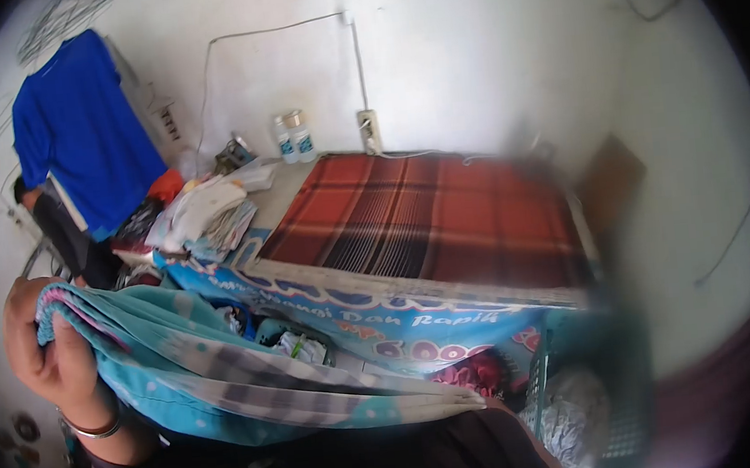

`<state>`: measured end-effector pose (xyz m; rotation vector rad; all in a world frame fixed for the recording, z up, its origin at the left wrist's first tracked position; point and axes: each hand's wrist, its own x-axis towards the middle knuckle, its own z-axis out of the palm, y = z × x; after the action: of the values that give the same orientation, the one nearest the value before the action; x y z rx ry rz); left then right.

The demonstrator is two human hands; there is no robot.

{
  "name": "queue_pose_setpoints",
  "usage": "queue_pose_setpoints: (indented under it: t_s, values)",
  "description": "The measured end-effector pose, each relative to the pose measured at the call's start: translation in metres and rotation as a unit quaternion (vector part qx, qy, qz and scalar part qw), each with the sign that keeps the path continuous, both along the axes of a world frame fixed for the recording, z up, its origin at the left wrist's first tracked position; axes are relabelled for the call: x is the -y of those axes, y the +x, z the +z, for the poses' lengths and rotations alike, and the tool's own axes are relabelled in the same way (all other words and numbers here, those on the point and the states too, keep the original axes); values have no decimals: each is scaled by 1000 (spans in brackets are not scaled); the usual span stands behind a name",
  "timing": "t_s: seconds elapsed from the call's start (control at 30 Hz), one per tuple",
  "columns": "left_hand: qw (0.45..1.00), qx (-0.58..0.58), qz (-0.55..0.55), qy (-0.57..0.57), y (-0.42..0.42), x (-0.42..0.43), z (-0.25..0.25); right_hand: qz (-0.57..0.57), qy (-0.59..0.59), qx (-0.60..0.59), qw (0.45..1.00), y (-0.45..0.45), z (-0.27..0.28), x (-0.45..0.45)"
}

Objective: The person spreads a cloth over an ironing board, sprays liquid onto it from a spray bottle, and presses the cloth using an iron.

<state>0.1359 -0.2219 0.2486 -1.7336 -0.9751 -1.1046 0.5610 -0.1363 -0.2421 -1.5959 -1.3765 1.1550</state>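
Observation:
A teal garment with pale and grey patches (227,381) stretches across in front of me, off the table. My left hand (50,343) is closed around its gathered, elastic-looking edge, which shows some pink. A metal bangle (96,429) circles the left wrist. The cloth narrows to a taut point at my right hand (505,412), which shows only as a sliver low in the view. Its fingers are hidden, but the pull of the cloth there shows it gripped. What kind of garment it is, I cannot make out.
Ahead stands a table topped with an orange-and-black plaid cloth (480,216) and fronted by a printed blue banner (400,316). Folded clothes (204,215), two bottles (295,138) and a power strip (370,133) are along it. A green basket (616,391) is at right; a blue shirt (85,126) hangs left, near a person (67,230).

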Motion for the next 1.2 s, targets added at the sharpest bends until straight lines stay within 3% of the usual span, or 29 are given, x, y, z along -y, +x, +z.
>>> queue_pose_setpoints:
  t_s: [0.13,0.17,0.2,0.27,0.3,0.33,0.37,0.4,0.43,0.47,0.57,0.67,0.8,0.9,0.97,1.0,1.03,1.07,1.13,1.17,1.2]
  values:
    - [997,70,14,-13,-43,-50,24,-59,-18,-189,980,56,48,21]
    - [993,116,11,-19,-56,-66,32,-50,-24,-249,967,54,117,25]
    - [993,115,5,-20,-72,-80,40,3,22,-249,968,57,151,21]
    - [976,210,-46,14,-97,-110,53,47,92,-5,995,65,157,2]
    - [976,213,-52,13,-97,-124,58,65,71,151,984,51,180,-9]
    - [972,227,-34,45,-95,-136,63,103,19,63,992,34,172,-28]
    - [968,241,-15,75,-95,-150,67,128,-26,165,977,20,172,-31]
    - [966,247,-16,71,-99,-166,72,233,-52,144,960,6,135,-52]
    - [981,173,-8,88,-103,-183,78,329,9,7,944,-11,63,-73]
    - [986,141,4,84,-102,-202,84,332,11,-84,940,-24,4,-82]
    - [990,119,23,72,-76,-255,97,343,-49,-35,938,-76,31,-100]
    - [992,66,-28,101,-76,-313,118,310,-31,12,950,-102,58,-133]
    - [984,-6,-94,150,-6,-334,113,239,14,30,971,-118,68,-176]
    - [994,14,-71,84,-25,-372,124,158,47,-1,986,-111,59,-194]
    - [998,40,-13,38,-48,-395,125,63,52,-49,995,-95,58,-195]
    - [997,63,44,-14,-55,-405,124,-29,17,-84,996,-86,60,-186]
    - [999,23,23,-4,-55,-408,122,-126,-9,-125,984,-77,64,-178]
    - [1000,19,14,-7,-59,-415,119,-182,7,-48,982,-79,115,-164]
    - [999,44,29,-15,-59,-423,112,-245,156,30,956,-45,97,-158]
    - [996,69,34,-50,-54,-417,108,-255,222,15,941,-28,97,-151]
    - [996,69,27,-56,-54,-417,105,-264,274,68,922,-29,133,-138]
